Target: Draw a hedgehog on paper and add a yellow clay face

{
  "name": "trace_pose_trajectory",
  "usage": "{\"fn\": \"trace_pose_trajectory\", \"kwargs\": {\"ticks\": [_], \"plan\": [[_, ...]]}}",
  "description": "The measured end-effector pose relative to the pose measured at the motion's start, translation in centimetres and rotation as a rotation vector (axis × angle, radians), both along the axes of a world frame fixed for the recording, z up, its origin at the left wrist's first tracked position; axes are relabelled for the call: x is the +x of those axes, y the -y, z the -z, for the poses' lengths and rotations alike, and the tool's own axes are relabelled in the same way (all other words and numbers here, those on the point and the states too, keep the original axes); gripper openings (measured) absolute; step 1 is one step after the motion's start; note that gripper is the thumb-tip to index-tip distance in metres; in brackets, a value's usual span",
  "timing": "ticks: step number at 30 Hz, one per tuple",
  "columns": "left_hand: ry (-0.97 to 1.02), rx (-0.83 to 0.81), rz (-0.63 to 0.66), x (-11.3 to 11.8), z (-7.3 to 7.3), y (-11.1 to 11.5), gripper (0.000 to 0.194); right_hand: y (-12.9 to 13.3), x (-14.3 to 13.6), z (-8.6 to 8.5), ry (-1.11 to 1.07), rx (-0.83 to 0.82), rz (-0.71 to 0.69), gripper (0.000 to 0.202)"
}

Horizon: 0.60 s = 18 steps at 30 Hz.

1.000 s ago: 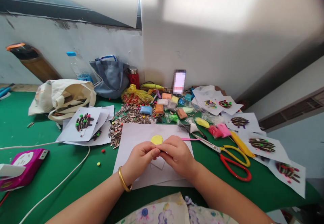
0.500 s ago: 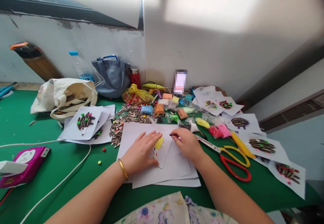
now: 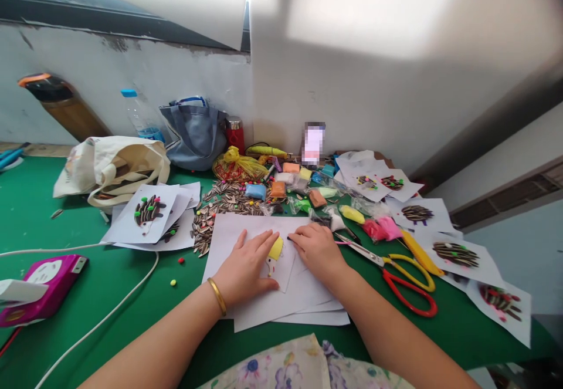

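Observation:
My left hand (image 3: 251, 263), a gold bangle at its wrist, lies spread on a small white sheet (image 3: 288, 274), fingers and thumb apart around a drawing. A yellow patch (image 3: 276, 248) shows on the drawing beside its fingertips, with small dark and red marks below. My right hand (image 3: 315, 249) is closed close to the right of the yellow patch. A dark tip (image 3: 289, 237) pokes out at its fingertips, and a thin pink stick (image 3: 343, 243) shows behind the hand; they look like one pen-like thing, mostly hidden. Larger white sheets (image 3: 250, 314) lie beneath.
Scissors (image 3: 398, 271) with yellow and red handles lie to the right, beside a yellow cutter (image 3: 421, 252). Striped sunflower seeds (image 3: 215, 210) and colored clay packets (image 3: 278, 189) lie behind the sheets. Seed-covered paper pictures (image 3: 457, 254) sit on both sides. A white cable (image 3: 105, 321) runs left.
My right hand has moved slightly left, its fingers lower and nearer the drawing. The pink stick now shows behind the hand. My left hand stays spread, and the bottom large sheet has shifted slightly.

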<state>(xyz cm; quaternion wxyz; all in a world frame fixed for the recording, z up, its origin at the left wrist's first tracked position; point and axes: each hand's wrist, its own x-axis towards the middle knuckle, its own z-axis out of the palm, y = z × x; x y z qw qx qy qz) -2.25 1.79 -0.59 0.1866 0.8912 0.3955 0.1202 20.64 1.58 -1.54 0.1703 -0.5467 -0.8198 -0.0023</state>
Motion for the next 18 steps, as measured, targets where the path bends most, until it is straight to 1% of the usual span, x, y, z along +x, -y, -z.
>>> {"fn": "trace_pose_trajectory", "kwargs": {"ticks": [3, 5, 10, 12, 15, 18], "plan": [[-0.008, -0.011, -0.007, 0.1, -0.1, 0.0, 0.106, 1.5, 0.2, 0.0, 0.023, 0.0, -0.042, 0.025], [-0.011, -0.014, -0.008, 0.1, -0.1, 0.0, 0.106, 2.0, 0.2, 0.0, 0.036, 0.002, -0.051, 0.028], [0.009, -0.01, -0.002, 0.0, 0.1, 0.0, 0.104, 1.2, 0.0, -0.1, 0.063, -0.001, 0.013, 0.037], [0.018, -0.012, -0.005, 0.0, 0.2, 0.0, 0.104, 0.9, 0.0, -0.3, 0.062, -0.009, 0.021, 0.036], [0.022, -0.019, -0.006, 0.0, 0.1, 0.0, 0.106, 1.2, 0.2, -0.5, 0.041, -0.009, 0.014, 0.028], [0.033, -0.02, -0.006, 0.0, 0.2, 0.0, 0.106, 1.5, 0.4, -0.4, 0.023, -0.01, 0.019, 0.029]]}}
